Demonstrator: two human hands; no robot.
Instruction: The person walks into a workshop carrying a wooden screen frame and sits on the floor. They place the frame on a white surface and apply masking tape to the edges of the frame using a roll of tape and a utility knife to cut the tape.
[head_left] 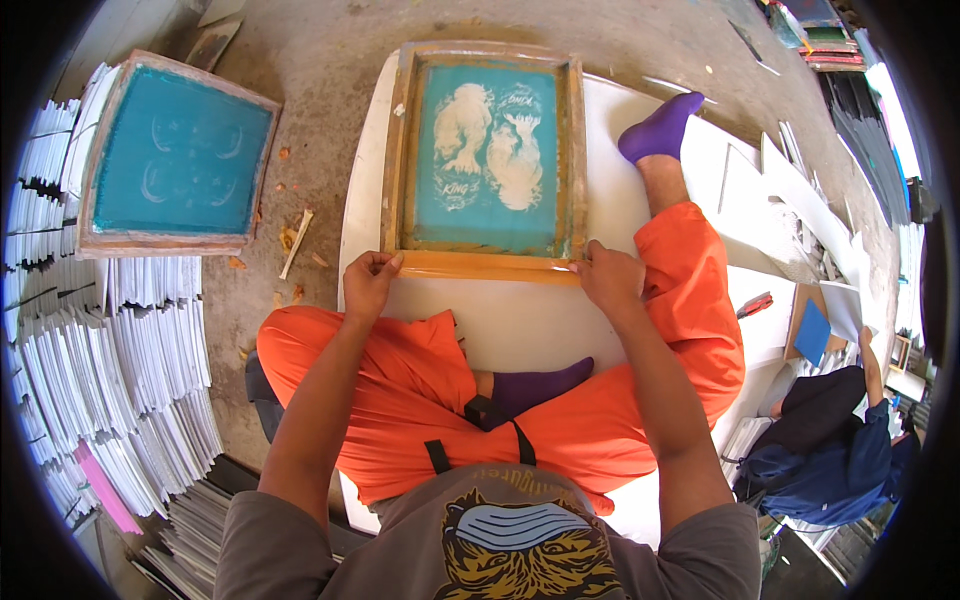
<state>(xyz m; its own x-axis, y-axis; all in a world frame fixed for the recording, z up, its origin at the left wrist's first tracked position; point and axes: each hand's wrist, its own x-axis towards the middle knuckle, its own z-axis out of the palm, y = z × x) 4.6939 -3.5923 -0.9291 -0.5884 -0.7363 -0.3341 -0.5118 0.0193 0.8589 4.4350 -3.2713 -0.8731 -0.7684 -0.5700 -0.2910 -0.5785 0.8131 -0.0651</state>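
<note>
A wooden screen-printing frame [572,150] lies on the white board in front of me, its teal mesh [428,205] bearing two pale figures. Along its near edge runs a strip of orange-brown packing tape [480,267], stretched between my hands. My left hand [368,287] pinches the tape's left end by the near left corner. At the near right corner, my right hand [612,277] has thumb and fingers closed on the other end. Whether the strip's whole length touches the wood, I cannot tell.
Another teal screen frame [165,242] leans on paper stacks [70,370] at left. A red cutter [755,305] lies right of my leg. A co-worker in dark clothes [830,450] sits at right. My legs flank the white board [520,325].
</note>
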